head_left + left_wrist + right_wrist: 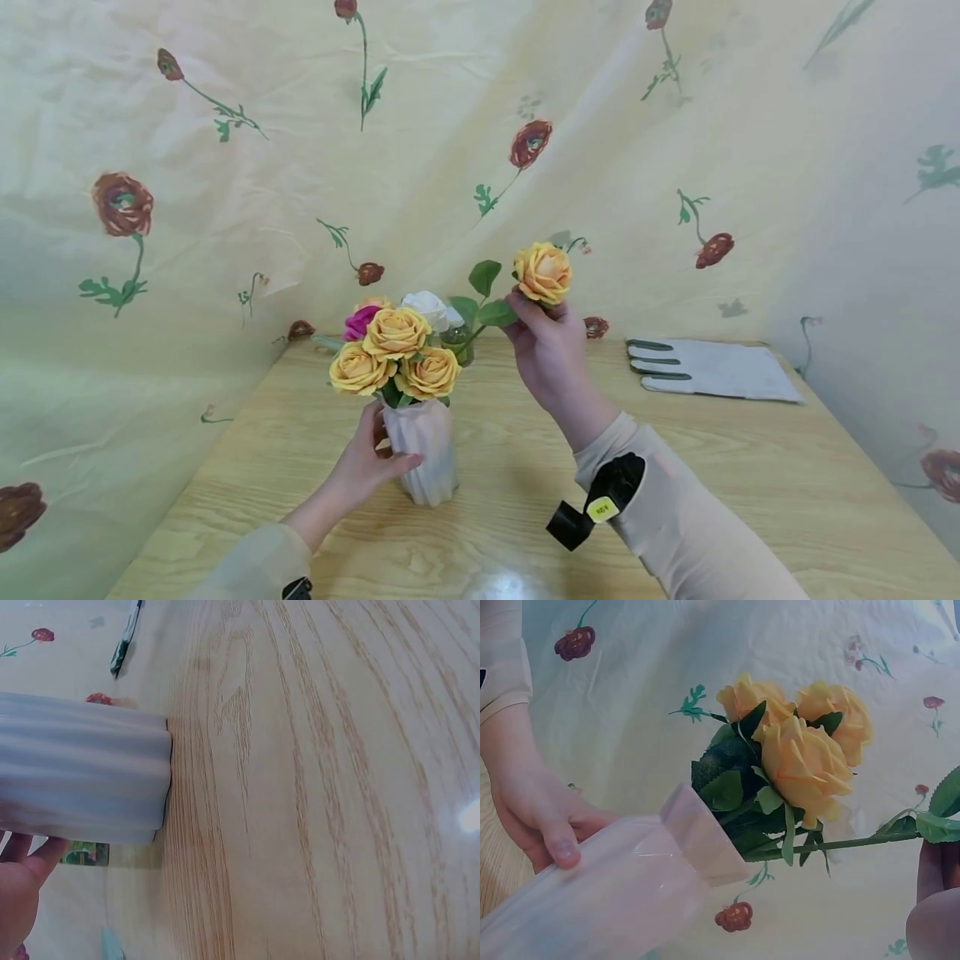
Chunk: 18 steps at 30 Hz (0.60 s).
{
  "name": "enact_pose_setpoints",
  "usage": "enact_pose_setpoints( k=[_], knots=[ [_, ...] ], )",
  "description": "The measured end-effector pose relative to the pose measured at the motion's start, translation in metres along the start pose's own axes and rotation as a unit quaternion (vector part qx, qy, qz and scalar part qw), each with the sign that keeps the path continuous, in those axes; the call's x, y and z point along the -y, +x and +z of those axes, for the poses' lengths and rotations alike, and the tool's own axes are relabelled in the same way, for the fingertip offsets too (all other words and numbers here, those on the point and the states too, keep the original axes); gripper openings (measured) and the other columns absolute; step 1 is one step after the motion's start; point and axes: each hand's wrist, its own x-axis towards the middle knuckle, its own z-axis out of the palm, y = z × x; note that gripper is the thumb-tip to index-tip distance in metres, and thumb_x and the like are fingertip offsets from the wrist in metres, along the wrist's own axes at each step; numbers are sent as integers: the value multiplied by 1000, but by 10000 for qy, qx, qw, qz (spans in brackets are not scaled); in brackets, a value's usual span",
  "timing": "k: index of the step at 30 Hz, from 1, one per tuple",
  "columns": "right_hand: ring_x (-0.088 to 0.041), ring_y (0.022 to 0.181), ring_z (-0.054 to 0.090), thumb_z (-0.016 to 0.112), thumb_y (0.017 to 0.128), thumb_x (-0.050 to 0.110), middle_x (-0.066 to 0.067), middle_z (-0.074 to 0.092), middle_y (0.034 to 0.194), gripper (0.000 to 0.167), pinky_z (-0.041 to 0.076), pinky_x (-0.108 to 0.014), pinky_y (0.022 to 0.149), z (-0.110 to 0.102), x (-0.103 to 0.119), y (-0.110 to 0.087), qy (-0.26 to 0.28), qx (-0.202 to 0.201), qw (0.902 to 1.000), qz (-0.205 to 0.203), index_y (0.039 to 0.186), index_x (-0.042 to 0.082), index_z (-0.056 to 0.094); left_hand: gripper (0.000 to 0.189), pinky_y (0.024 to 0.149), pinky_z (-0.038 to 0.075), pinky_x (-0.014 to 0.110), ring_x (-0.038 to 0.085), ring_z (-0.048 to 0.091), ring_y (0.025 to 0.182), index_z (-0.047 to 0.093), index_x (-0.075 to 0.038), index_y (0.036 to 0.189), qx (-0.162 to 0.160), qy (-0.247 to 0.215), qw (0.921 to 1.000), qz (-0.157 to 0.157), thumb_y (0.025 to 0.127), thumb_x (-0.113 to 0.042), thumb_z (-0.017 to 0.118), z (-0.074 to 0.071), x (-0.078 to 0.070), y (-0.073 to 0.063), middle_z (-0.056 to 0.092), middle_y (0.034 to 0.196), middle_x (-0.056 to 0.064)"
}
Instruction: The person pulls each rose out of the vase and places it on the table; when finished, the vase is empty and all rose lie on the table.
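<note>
A white fluted vase [429, 457] stands upright on the wooden table, holding several yellow roses [397, 333]. My left hand [366, 458] grips the vase's left side, thumb across the front; the other fingers are partly hidden behind it. To the right of the bouquet, my right hand [551, 354] pinches a single yellow rose [543, 273] just beneath its bloom. In the right wrist view this rose's leafy stem [855, 843] runs slantwise to the vase's mouth, where its lower end is hidden. A magenta flower [361, 322] and a white flower [425, 308] show behind the yellow blooms.
A pale glove with dark green fingertips [716, 369] lies flat at the table's back right. Behind the bouquet stands a partly hidden clear bottle [459, 340]. Flower-printed cloth [450, 167] hangs behind the wooden table [517, 467] and along its sides.
</note>
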Motion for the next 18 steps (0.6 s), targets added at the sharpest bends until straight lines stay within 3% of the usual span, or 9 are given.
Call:
enact_pose_setpoints(
  k=[6,10,18],
  knots=[
    [-15,79,61,51,91,-8,-4,59,90,16,52,-28,77,-5,6,4,318,-274,9988,-240,94,5,61,85,91,46,44,31,49,115,19,-14,143,-23,37,9999,-103,80,-22,76,0,-3,-1,45,131,17],
    [-17,77,63,54,90,-8,-5,61,87,15,53,-29,75,-11,13,7,699,-469,9959,-332,88,3,64,85,91,46,44,31,48,115,18,-15,143,-24,66,9999,-145,80,-22,76,1,-3,0,44,131,17],
    [-18,77,64,62,85,-8,-6,62,85,10,54,-28,74,-26,24,8,919,-821,9918,-335,86,1,64,87,92,46,44,31,47,117,18,-17,143,-62,138,9996,-229,80,-23,76,2,-1,1,43,131,16]
  ],
)
